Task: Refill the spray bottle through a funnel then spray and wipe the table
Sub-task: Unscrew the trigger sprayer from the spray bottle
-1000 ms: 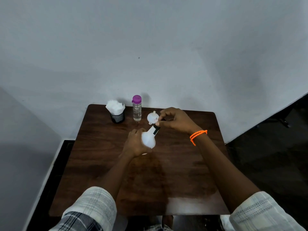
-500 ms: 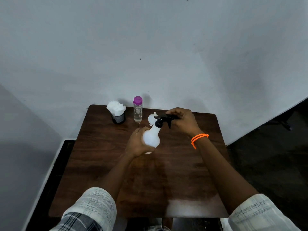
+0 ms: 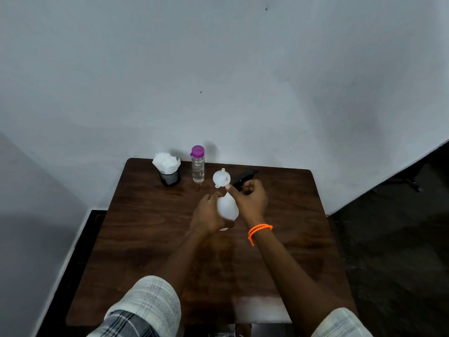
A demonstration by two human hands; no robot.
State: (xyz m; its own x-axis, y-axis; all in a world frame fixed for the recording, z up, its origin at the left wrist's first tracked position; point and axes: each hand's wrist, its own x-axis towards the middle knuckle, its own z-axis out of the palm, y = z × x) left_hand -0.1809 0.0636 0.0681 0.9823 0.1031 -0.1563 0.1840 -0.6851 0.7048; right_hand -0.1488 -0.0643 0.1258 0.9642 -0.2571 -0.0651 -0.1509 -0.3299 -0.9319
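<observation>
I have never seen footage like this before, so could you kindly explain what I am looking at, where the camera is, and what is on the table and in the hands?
There is no machine here: a person wears a wide-angle camera on the head, looking forward and down at their own two hands.

The left hand grips a white spray bottle on a dark wooden table. The right hand is curled at the bottle's neck, seemingly around the black spray head, which looks detached.

Behind, a white funnel lies on the table, with a clear water bottle with a purple cap standing to its left and, further left, a black mesh cup of white tissues. An orange bracelet is on the right wrist.
</observation>
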